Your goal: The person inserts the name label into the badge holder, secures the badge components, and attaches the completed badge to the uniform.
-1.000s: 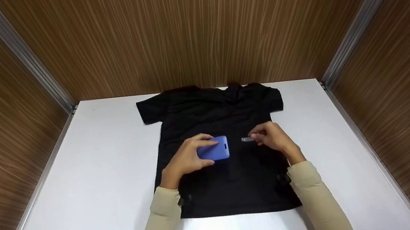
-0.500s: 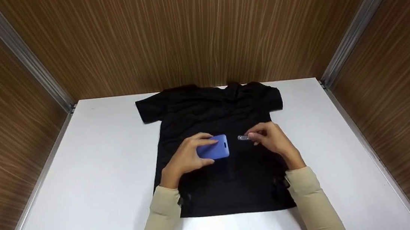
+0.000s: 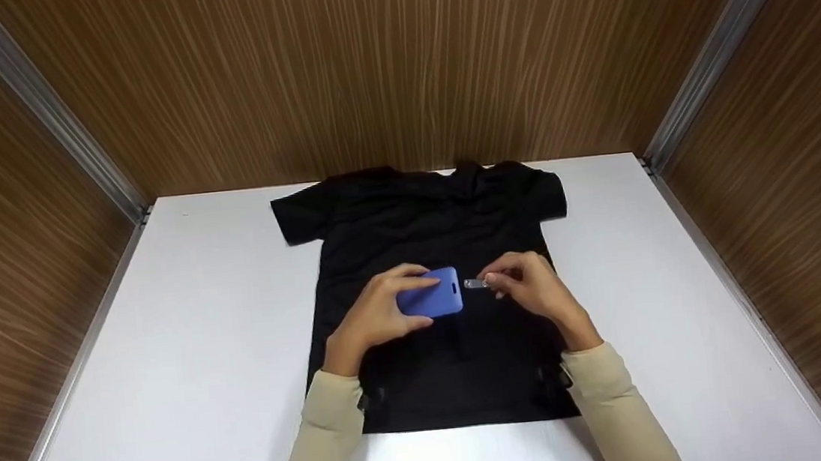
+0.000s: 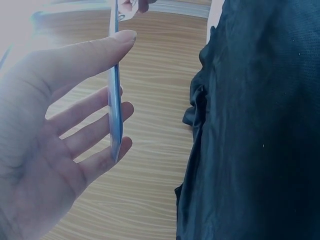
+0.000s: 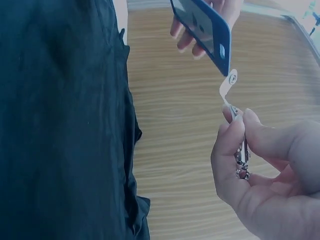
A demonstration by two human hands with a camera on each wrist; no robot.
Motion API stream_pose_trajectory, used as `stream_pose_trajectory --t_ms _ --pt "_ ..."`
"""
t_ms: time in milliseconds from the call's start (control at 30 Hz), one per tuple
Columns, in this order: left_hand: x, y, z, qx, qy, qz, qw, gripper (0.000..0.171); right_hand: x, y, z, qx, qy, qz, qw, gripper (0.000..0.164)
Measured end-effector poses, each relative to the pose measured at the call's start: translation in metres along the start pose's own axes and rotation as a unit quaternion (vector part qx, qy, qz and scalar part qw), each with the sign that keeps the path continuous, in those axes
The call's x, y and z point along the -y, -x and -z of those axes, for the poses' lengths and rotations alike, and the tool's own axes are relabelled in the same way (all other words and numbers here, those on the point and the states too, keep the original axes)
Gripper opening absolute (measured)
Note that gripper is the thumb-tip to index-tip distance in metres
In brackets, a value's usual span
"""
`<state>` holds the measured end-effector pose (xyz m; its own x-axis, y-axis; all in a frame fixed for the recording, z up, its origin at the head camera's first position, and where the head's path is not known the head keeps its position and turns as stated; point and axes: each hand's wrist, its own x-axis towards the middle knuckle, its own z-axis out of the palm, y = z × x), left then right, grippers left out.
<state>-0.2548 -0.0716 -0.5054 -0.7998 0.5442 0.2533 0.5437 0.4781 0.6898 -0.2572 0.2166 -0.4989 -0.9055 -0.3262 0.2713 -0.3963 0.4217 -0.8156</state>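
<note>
My left hand (image 3: 373, 315) grips a blue badge holder (image 3: 438, 299) by its long edges, thumb on the near one and fingers on the far one. The holder's slotted end points right. Edge-on, the holder (image 4: 115, 115) crosses the left wrist view. Between thumb and fingers, my right hand (image 3: 533, 286) pinches a badge clip (image 5: 243, 170), its metal part largely covered. A clear strap (image 5: 228, 85) with a snap button sticks out from the fingertips. In the right wrist view, the strap's tip lies just below the holder's slotted corner; in the head view a small gap separates them.
A black short-sleeved T-shirt (image 3: 470, 383) lies spread on the white table (image 3: 225, 339), under both hands. Wood-grain panels (image 3: 380, 68) enclose the table at the back and sides, with metal rails (image 3: 731, 41) at the corners.
My right hand has moved left with the badge clip, bringing the strap close to the slotted end of the badge holder. The left hand and holder have barely shifted.
</note>
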Motion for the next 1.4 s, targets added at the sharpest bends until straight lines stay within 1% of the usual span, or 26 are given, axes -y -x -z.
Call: stream_pose_trajectory --t_ms 333,600,800,967,1067,1133,1267,1400 --pt "-0.001 -0.001 -0.001 -0.005 0.001 -0.007 1.0000 0.058 0.000 0.000 -0.008 0.007 0.023 -0.010 1.000 0.013" --pt "-0.002 0.000 -0.001 0.000 0.001 -0.012 0.9999 0.058 0.003 -0.001 -0.015 0.019 -0.006 -0.015 1.000 0.014" --pt "-0.003 0.001 0.000 -0.001 0.001 -0.016 0.9999 0.058 0.012 -0.001 -0.018 0.028 -0.012 -0.023 0.999 0.015" --pt "-0.002 0.001 0.000 -0.008 0.002 -0.021 0.9997 0.058 0.021 0.002 -0.016 0.049 -0.018 -0.010 0.999 0.016" --pt "-0.002 0.001 0.000 -0.010 0.002 -0.022 0.9997 0.058 0.021 0.003 -0.014 0.070 -0.027 0.004 0.997 0.018" --pt "-0.001 0.001 0.000 -0.010 0.004 -0.020 0.9997 0.058 0.017 0.004 -0.014 0.077 -0.036 0.006 0.996 0.019" --pt "-0.001 0.001 0.000 -0.011 0.010 -0.018 0.9997 0.060 0.012 0.003 -0.015 0.070 -0.057 -0.002 0.996 0.020" --pt "0.000 0.000 0.000 -0.015 0.021 -0.022 0.9994 0.066 0.013 0.002 -0.017 0.053 -0.080 0.000 0.995 0.019"
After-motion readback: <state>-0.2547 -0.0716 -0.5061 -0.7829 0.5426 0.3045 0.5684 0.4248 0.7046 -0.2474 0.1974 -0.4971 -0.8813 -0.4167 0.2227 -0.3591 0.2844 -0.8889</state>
